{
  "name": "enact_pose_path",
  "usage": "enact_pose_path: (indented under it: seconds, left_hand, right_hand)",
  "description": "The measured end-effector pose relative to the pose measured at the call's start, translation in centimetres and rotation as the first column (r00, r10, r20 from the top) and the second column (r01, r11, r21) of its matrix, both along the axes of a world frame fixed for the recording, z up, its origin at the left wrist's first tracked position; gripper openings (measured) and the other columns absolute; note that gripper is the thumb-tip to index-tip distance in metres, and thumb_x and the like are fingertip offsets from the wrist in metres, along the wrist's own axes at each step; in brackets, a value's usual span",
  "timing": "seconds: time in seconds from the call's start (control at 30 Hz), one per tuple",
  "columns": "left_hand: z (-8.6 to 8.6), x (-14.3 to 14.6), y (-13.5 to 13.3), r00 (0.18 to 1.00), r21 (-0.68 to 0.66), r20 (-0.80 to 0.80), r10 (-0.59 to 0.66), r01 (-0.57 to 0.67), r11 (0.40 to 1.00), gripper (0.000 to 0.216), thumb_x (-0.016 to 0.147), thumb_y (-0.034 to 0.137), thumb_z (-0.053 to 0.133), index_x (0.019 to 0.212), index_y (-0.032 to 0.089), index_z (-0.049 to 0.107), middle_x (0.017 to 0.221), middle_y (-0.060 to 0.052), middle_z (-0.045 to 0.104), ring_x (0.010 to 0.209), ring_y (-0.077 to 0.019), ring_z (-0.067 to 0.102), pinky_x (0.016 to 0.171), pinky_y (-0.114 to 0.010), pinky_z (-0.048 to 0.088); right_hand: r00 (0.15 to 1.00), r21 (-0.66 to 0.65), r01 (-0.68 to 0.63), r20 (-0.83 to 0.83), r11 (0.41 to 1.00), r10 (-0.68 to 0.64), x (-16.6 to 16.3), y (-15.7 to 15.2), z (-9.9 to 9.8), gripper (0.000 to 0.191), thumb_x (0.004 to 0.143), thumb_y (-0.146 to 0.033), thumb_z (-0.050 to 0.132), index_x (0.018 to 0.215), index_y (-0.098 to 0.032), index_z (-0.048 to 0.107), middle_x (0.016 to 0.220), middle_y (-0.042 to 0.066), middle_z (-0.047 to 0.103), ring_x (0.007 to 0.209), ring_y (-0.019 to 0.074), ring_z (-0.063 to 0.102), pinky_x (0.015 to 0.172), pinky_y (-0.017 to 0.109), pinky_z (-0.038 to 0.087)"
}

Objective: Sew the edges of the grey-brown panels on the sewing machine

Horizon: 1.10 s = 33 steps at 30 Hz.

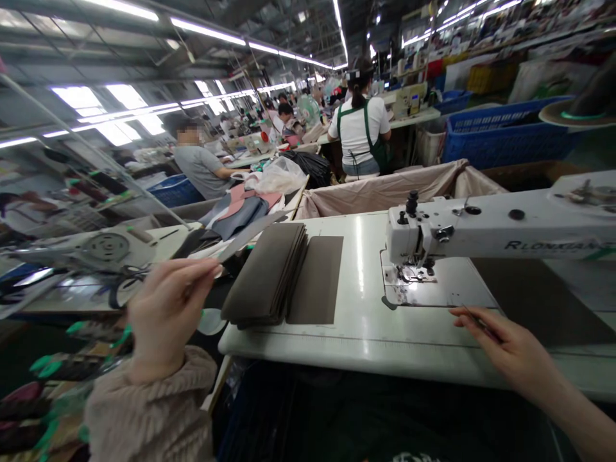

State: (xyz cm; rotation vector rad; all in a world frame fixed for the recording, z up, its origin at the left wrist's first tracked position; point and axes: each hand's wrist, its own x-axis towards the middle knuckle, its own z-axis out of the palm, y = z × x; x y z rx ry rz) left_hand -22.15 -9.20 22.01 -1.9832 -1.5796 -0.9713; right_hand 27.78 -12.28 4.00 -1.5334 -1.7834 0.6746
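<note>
My left hand (168,314) is raised left of the stack, thumb and fingers pinched on the near end of a thin grey piece of material (250,234), seen almost edge-on. Beneath its far end lies a stack of dark brown-grey panels (267,273). One flat panel (317,279) rests on the table right of the stack. My right hand (500,340) is closed around a slim dark tool (484,322), mostly hidden by the fingers, just in front of the sewing machine (481,221). Nothing lies under the presser foot (416,274).
The pale sewing table (366,327) has a rounded front-left corner. Another dark panel (543,298) lies under the machine arm. A cloth-lined bin (375,192) stands behind. Grey and pink pieces (245,205) are heaped at back left. Co-workers sit beyond, one in a green apron (359,128).
</note>
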Motion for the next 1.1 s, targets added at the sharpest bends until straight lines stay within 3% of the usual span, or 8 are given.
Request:
enact_pose_path:
  seconds: [0.23,0.47,0.6,0.7,0.77,0.93,1.03,1.1]
  left_hand:
    - [-11.9,-2.4,3.4,0.953,-0.560,-0.088,-0.291,0.195,0.805,0.039,0.093,0.047,0.053,0.124,0.024,0.060,0.149,-0.006,0.045,0.135,-0.0291,0.044,0.113,-0.050,0.035]
    - [-12.7,-1.3,2.9,0.957,-0.438,0.014,-0.290,0.267,0.859,0.034,0.091,0.037,0.057,0.125,0.034,0.060,0.147,0.002,0.047,0.133,-0.0315,0.047,0.114,-0.055,0.032]
    - [-13.3,4.0,2.4,0.874,-0.415,0.168,-0.456,0.483,0.771,0.018,0.092,0.025,0.053,0.084,0.026,0.068,0.100,-0.001,0.070,0.101,-0.0236,0.066,0.090,-0.037,0.053]
    - [-13.6,10.3,2.2,0.702,-0.584,0.285,-0.652,0.667,0.463,0.025,0.094,0.022,0.051,0.072,0.022,0.065,0.091,-0.004,0.070,0.088,-0.0191,0.067,0.078,-0.029,0.055]
    - [-13.4,14.9,2.3,0.626,-0.607,0.380,-0.681,0.724,0.327,0.014,0.093,0.024,0.055,0.093,0.023,0.069,0.111,-0.007,0.068,0.102,-0.0206,0.065,0.088,-0.032,0.054]
    - [-14.9,24.6,2.4,0.518,-0.482,0.553,-0.652,0.838,0.258,0.044,0.098,0.024,0.050,0.141,0.030,0.045,0.143,-0.006,0.052,0.132,-0.0198,0.050,0.109,-0.038,0.043]
    - [-18.3,27.4,1.7,0.505,-0.559,0.385,-0.772,0.793,0.240,0.064,0.091,0.032,0.063,0.149,0.028,0.035,0.152,-0.007,0.041,0.141,-0.0229,0.038,0.115,-0.042,0.036]
    - [-20.5,27.1,0.7,0.523,-0.596,0.268,-0.809,0.750,0.288,0.066,0.090,0.034,0.065,0.149,0.026,0.035,0.153,-0.008,0.038,0.143,-0.0244,0.034,0.117,-0.044,0.032]
  right_hand:
    - [0.878,0.029,0.097,0.469,0.995,-0.099,9.8,0.3,-2.5,0.051,0.088,-0.054,0.057,0.135,-0.035,0.056,0.140,0.007,0.055,0.115,0.0304,0.061,0.084,0.039,0.053]
    - [0.813,-0.066,0.035,0.582,0.997,0.010,13.4,-0.5,-2.5,0.048,0.092,-0.052,0.049,0.137,-0.035,0.054,0.142,0.001,0.054,0.115,0.0277,0.062,0.088,0.040,0.054]
    - [0.826,0.007,0.067,0.561,0.998,-0.060,14.1,-0.2,-1.0,0.037,0.094,-0.040,0.043,0.116,-0.023,0.067,0.111,0.007,0.073,0.093,0.0268,0.070,0.076,0.038,0.053]
    - [0.864,0.114,0.072,0.489,0.991,-0.119,11.5,-0.6,1.8,0.030,0.093,-0.036,0.045,0.107,-0.020,0.067,0.099,0.009,0.073,0.081,0.0240,0.069,0.071,0.034,0.050]
    - [0.908,0.046,-0.095,0.412,0.994,0.068,7.3,-1.3,3.7,0.022,0.093,-0.030,0.047,0.104,-0.023,0.065,0.097,0.007,0.072,0.083,0.0206,0.067,0.073,0.030,0.047]
    - [0.775,-0.152,-0.567,0.237,0.810,0.586,-5.7,-3.5,4.5,0.015,0.085,-0.024,0.056,0.097,-0.025,0.065,0.089,-0.002,0.071,0.076,0.0153,0.064,0.069,0.026,0.041]
    - [0.637,-0.166,-0.752,0.068,0.638,0.768,-9.6,-3.4,3.3,0.012,0.088,-0.029,0.057,0.093,-0.023,0.067,0.081,-0.004,0.071,0.068,0.0125,0.062,0.064,0.022,0.041]
    - [0.639,-0.134,-0.764,-0.023,0.631,0.769,-9.8,-2.1,2.5,0.017,0.092,-0.032,0.054,0.097,-0.023,0.068,0.086,-0.002,0.072,0.074,0.0130,0.063,0.067,0.022,0.043]
